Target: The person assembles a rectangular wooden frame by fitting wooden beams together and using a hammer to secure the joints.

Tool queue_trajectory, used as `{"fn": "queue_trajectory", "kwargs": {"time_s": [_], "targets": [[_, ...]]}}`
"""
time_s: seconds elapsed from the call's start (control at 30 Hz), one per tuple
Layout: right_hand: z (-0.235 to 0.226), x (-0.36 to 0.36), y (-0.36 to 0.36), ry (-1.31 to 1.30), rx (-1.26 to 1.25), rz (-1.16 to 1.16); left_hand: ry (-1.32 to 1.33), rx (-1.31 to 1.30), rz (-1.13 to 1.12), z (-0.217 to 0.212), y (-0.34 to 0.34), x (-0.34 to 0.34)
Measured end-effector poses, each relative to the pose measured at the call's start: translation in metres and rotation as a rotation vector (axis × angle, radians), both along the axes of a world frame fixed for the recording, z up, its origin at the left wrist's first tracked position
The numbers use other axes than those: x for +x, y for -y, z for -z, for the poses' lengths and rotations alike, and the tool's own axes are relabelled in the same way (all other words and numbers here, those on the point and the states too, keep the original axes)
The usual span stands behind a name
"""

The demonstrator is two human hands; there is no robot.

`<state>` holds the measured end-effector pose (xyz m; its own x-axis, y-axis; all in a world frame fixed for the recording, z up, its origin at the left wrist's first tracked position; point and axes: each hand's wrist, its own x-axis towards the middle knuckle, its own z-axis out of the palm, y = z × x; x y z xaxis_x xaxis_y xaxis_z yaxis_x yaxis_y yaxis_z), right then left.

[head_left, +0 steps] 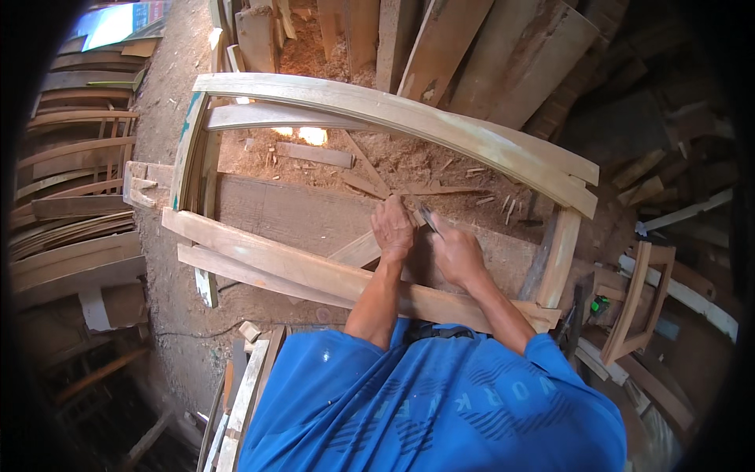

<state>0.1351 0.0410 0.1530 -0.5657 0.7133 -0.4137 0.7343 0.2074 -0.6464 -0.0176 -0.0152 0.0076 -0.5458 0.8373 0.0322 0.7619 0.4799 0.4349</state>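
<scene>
A worker in a blue shirt [440, 401] bends over a pale wooden frame [377, 96], forearms crossing its near rail [259, 242]. A bump from either arm could shift the rail if the joints are loose; whether they are fixed does not show. Inside the frame, the right hand [458, 256] has its fingers closed around a slim dark tool [428, 219], its exact kind unclear. Just beside it, the left hand [393, 230] curls its fingers down at a pale strip of wood [358, 250]; whether they grip it cannot be told. The likeliest trouble sits in that closeness: an unsteady strip could make the tool slip, nicking the left fingers or splitting the wood. The strip lies aslant on a broad brown plank [283, 206], straight-edged and light in tone. Blue-green marks streak the frame's left end [188, 153]. Beyond, its far rail bows in a shallow arc before scattered sawdust [417, 155] and rough boards [444, 47].
</scene>
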Motion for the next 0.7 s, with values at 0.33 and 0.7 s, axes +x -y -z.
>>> {"fn": "queue_trajectory", "kwargs": {"time_s": [0.33,0.7], "targets": [[0.023,0.002,-0.022,0.012,0.026,0.022,0.102,0.061,-0.014,-0.006,-0.023,0.015],[-0.030,0.051,0.019,0.033,0.046,0.000,0.131,0.013,-0.050,-0.002,-0.013,0.020]]}}
